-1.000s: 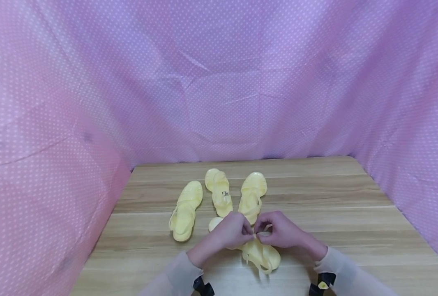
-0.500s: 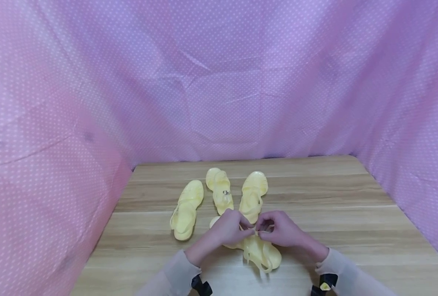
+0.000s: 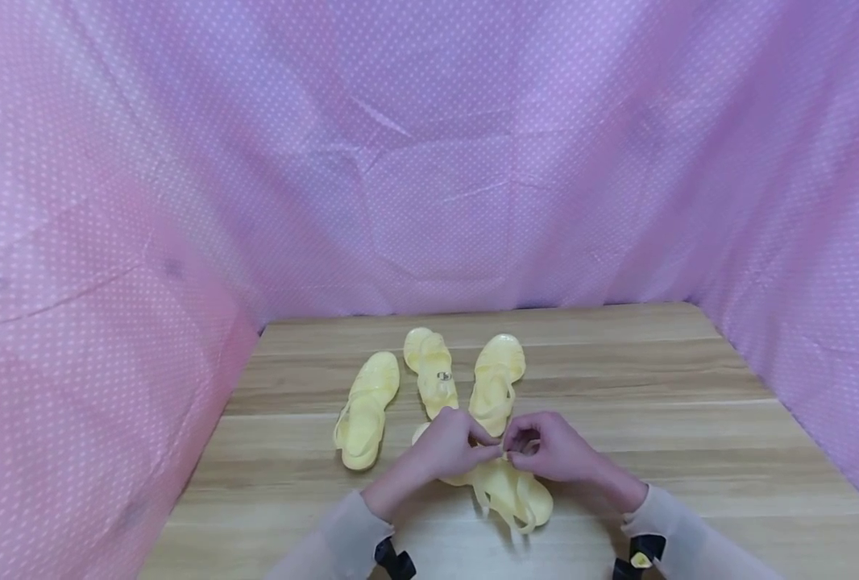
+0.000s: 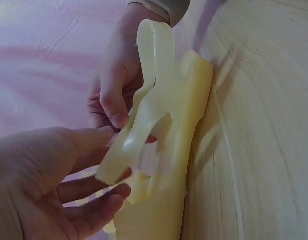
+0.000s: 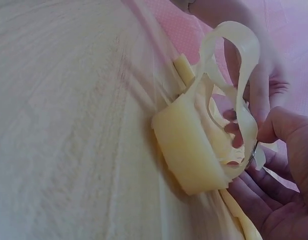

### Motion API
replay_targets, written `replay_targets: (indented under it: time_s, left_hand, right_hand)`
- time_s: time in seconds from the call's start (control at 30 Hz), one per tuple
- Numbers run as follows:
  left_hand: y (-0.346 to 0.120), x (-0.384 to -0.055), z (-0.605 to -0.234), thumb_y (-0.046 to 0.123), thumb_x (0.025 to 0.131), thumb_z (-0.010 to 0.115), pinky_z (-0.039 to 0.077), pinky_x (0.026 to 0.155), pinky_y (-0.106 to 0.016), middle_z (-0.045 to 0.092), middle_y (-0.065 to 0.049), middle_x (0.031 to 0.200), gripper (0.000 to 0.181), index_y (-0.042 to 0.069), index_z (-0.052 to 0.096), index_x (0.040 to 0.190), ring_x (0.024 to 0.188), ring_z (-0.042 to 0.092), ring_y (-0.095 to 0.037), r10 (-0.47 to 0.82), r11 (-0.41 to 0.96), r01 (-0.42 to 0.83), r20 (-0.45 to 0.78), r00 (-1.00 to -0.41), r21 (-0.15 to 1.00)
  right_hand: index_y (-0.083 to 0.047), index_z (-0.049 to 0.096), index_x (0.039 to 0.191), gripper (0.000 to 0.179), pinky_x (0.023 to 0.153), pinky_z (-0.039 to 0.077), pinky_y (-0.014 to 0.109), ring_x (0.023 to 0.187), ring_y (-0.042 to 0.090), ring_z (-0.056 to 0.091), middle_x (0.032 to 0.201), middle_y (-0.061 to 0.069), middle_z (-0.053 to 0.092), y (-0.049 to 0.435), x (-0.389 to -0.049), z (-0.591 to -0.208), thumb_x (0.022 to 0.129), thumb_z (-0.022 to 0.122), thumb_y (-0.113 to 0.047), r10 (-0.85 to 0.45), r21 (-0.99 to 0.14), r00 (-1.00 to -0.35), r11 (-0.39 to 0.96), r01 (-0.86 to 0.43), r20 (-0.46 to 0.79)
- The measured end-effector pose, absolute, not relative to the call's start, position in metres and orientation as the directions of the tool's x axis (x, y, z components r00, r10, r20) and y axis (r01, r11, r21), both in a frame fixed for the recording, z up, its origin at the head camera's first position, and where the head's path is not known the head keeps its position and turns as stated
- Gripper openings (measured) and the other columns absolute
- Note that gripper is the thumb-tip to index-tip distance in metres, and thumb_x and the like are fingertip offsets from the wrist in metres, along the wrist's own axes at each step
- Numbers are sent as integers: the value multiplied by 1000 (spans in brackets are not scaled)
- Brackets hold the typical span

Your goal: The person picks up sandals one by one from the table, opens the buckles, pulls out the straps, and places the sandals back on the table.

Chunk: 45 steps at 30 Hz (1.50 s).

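Note:
A pale yellow jelly sandal (image 3: 512, 495) lies on the table under both hands, its ankle strap (image 4: 156, 107) standing up in a loop. My left hand (image 3: 450, 447) pinches the strap from the left, thumb above the fingers. From the right, my right hand (image 3: 553, 447) grips the strap near a small metal buckle (image 5: 253, 151), seen in the right wrist view. The fingertips of both hands nearly meet. Behind my left wrist shows a rounded yellow part (image 3: 421, 432); whether it belongs to this sandal is hidden by the hand.
Several more yellow sandals lie beyond the hands: a left one (image 3: 364, 411), a middle one (image 3: 435, 374) with a dark mark, and a right one (image 3: 498, 379) close to the fingers. Pink dotted cloth (image 3: 429, 201) walls the wooden table (image 3: 676, 387) behind and at the sides.
My left thumb has straightened and shifted slightly up toward the right hand. The right hand has moved hardly at all, and the other sandals lie as before.

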State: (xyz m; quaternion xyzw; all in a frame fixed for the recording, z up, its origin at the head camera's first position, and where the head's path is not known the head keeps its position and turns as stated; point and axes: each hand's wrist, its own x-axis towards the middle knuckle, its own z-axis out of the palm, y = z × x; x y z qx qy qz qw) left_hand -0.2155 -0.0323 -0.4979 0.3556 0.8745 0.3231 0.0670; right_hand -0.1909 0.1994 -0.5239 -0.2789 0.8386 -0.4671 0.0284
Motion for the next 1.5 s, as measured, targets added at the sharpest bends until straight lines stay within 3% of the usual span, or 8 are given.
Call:
replay_targets:
  time_s: [0.1, 0.33, 0.53, 0.83, 1.0, 1.17, 1.27, 1.5]
  left_hand:
    - [-30, -215, -500, 22, 94, 83, 39, 50, -9, 82, 5, 78, 7, 17, 88, 93, 53, 45, 12, 663, 518, 563, 114, -740, 644]
    - [-35, -212, -501, 19, 91, 84, 47, 60, -8, 80, 9, 74, 9, 19, 87, 82, 61, 55, 12, 652, 562, 551, 80, -754, 617]
    - [-31, -215, -499, 18, 92, 83, 52, 66, -7, 83, 2, 84, 7, 12, 87, 93, 71, 66, 10, 661, 502, 566, 132, -738, 654]
    - [-30, -214, -504, 20, 91, 86, 51, 64, -9, 83, 7, 83, 4, 16, 87, 91, 66, 62, 13, 662, 533, 527, 62, -747, 662]
    - [-31, -214, -502, 19, 91, 86, 52, 63, -7, 82, 5, 80, 5, 15, 87, 88, 66, 64, 14, 676, 522, 549, 77, -733, 652]
    - [-29, -217, -503, 19, 90, 86, 50, 59, -8, 82, 2, 80, 5, 14, 87, 90, 64, 59, 15, 681, 488, 564, 114, -724, 667]
    - [-29, -217, -505, 19, 91, 86, 49, 57, -8, 82, 5, 78, 5, 16, 88, 87, 60, 54, 16, 695, 491, 571, 99, -712, 658]
    - [-31, -217, -507, 20, 92, 85, 50, 62, -6, 81, 8, 78, 5, 18, 87, 87, 63, 57, 18, 705, 513, 590, 85, -704, 623]
  right_hand:
    - [-12, 77, 93, 16, 71, 60, 22, 80, 1, 67, 88, -2, 77, 200, -190, -525, 85, 76, 2, -493, -815, -846, 394, -425, 202]
    - [-10, 76, 94, 14, 74, 61, 23, 81, 4, 68, 90, 3, 77, 199, -188, -526, 85, 77, 2, -485, -838, -858, 387, -384, 169]
    - [-10, 77, 94, 15, 72, 61, 23, 80, 3, 67, 89, -1, 77, 200, -188, -522, 85, 77, 2, -482, -826, -855, 391, -406, 192]
    - [-11, 78, 94, 17, 71, 61, 23, 80, 3, 68, 88, 0, 78, 203, -189, -526, 85, 76, 4, -500, -825, -846, 389, -409, 185]
    - [-14, 78, 91, 21, 68, 61, 23, 77, 2, 68, 85, -5, 77, 201, -192, -530, 84, 74, 6, -520, -809, -827, 382, -448, 213]
    - [-12, 78, 92, 19, 68, 62, 24, 78, 2, 69, 87, 0, 79, 200, -190, -528, 84, 75, 5, -520, -812, -820, 357, -462, 239]
    - [-10, 77, 92, 19, 67, 62, 24, 78, 2, 69, 86, 2, 78, 199, -188, -526, 83, 75, 6, -523, -817, -818, 346, -461, 240]
    - [-11, 77, 90, 23, 67, 61, 23, 77, 2, 69, 85, -1, 77, 200, -188, -529, 80, 73, 9, -501, -815, -835, 370, -445, 229]
